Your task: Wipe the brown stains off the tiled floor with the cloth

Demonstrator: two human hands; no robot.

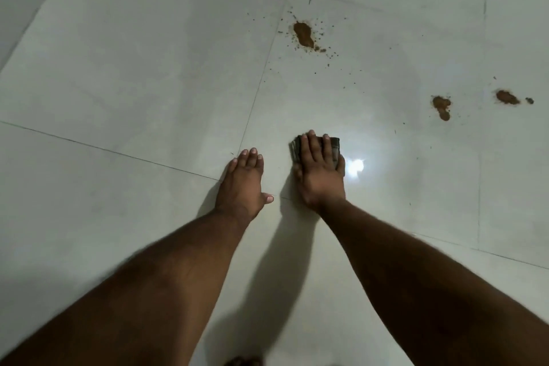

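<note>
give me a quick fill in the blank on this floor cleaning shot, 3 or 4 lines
1. The cloth lies under the ____ hand.
2. The left hand rests flat on the tiled ____, holding nothing.
3. The count of large brown stains not yet wiped is ____.
4. The bright glare on the floor sits just ____ of the cloth.

Missing words: right; floor; three; right

I see the dark folded cloth (315, 149) lying flat on the pale glossy tiled floor (148, 68). Three brown stains lie well apart from it: one (303, 35) far ahead ringed by specks, two (441, 106) (506, 97) off right.
</note>
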